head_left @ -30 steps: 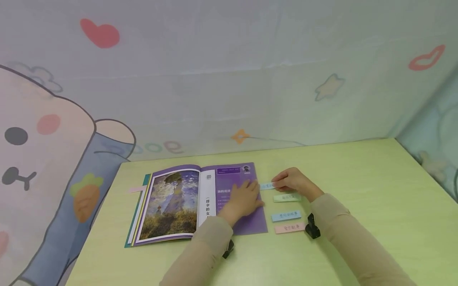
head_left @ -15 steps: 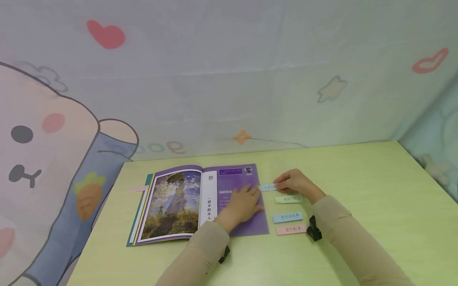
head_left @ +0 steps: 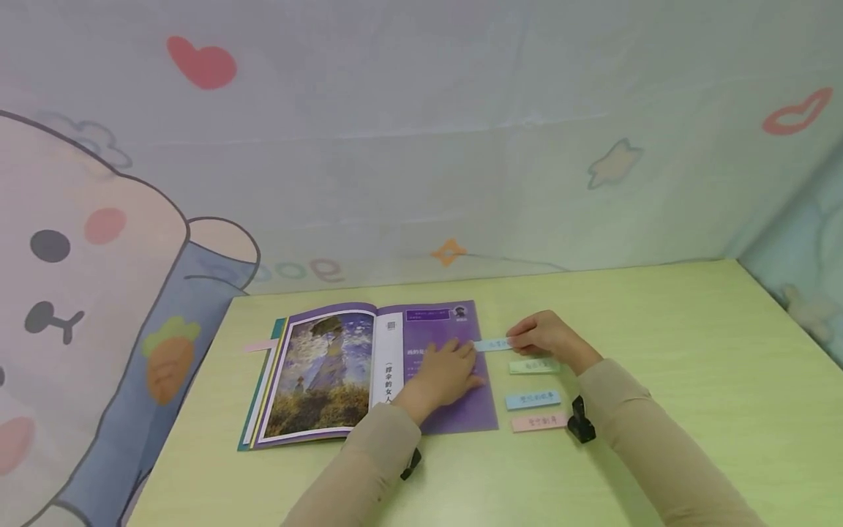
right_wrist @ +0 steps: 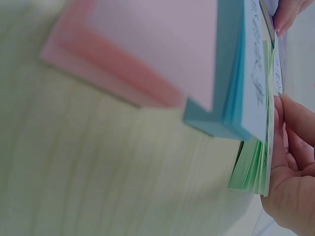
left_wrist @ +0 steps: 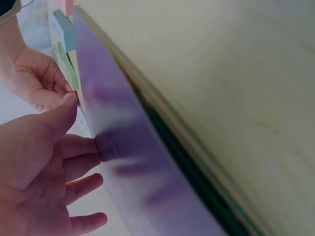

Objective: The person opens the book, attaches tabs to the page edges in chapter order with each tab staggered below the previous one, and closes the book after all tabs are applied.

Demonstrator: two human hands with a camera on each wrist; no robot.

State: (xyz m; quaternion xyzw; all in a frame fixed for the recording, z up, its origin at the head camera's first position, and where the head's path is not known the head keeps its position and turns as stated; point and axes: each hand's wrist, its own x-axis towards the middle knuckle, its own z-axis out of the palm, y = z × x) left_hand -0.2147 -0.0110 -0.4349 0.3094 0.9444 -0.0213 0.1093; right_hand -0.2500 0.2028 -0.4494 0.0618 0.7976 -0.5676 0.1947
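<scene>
Holding now: our right hand (head_left: 546,335) pinches a pale blue sticky strip (head_left: 492,344) at the right edge of the open book's (head_left: 369,373) purple page.
Left hand (head_left: 448,375): fingers straight, pressing that page flat beside the strip.
Done, we judge: a pink tab (head_left: 261,345) already juts from the book's left edge.
Left: green (head_left: 533,365), blue (head_left: 532,400) and pink (head_left: 538,422) pads lie beside the book.
Surface: pale green table (head_left: 691,380).
Room: cartoon-printed backdrop (head_left: 421,146).
</scene>
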